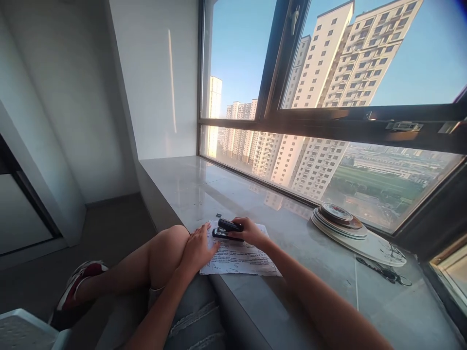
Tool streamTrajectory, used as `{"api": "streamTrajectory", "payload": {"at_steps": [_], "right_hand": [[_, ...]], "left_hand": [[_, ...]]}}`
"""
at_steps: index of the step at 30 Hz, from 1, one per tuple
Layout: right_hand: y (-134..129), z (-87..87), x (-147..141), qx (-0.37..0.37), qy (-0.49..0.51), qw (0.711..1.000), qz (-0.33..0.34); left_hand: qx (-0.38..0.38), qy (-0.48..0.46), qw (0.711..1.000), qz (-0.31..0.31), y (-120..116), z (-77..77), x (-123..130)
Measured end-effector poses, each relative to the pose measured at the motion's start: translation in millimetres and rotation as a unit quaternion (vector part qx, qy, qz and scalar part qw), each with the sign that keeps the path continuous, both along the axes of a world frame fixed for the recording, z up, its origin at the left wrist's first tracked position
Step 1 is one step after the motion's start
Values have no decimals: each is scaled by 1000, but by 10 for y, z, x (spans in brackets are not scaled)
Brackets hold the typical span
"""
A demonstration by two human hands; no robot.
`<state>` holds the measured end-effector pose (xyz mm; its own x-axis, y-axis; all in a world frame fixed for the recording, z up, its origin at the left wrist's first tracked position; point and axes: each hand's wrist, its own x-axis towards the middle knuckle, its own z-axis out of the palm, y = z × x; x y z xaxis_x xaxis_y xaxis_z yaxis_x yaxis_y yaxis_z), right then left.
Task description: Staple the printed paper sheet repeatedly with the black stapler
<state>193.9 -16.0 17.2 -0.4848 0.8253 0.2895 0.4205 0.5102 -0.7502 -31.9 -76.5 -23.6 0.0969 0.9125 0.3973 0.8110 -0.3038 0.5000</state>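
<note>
My right hand (pixel 250 232) is wrapped round the rear part of a black stapler (pixel 226 225), whose jaws point left and look apart. Under it a printed sheet of paper (pixel 241 257) lies on the grey windowsill, its lower edge reaching the sill's front edge. On the paper's left edge rests my left hand (pixel 199 248), fingers spread and the thumb over the print. A small dark strip (pixel 218 215), perhaps staples, lies just beyond the paper.
To the right on the sill (pixel 328 287) sit stacked round plates (pixel 339 221) on a white board (pixel 383 248), with scissors (pixel 386 273) beside it. A window runs behind. My bent knee (pixel 170 248) is against the sill at left; a white stool (pixel 25 330) stands lower left.
</note>
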Motion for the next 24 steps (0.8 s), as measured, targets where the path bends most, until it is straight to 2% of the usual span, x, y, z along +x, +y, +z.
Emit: {"api": "streamTrajectory", "payload": {"at_steps": [3,6,10,12,18,24], "right_hand": [[-20,-16,41,-13,-7,999,31],[0,-6,189,-110,56,989,82],[33,-9,329,-243,128,944,182],[54,-22,353,-283,149,920,225],[110,-24,382,-325,165,895,256],[124,-8,407,-321,160,899,251]], "left_hand": [[-5,-13,1000,2,10,-8,1],[-6,-18,1000,-2,6,-9,0],[-6,-19,1000,-3,-3,-11,2],[-5,-20,1000,-2,-2,-15,3],[-20,-26,999,-4,-24,3,-8],[-21,-23,999,-20,-19,-6,-18]]}}
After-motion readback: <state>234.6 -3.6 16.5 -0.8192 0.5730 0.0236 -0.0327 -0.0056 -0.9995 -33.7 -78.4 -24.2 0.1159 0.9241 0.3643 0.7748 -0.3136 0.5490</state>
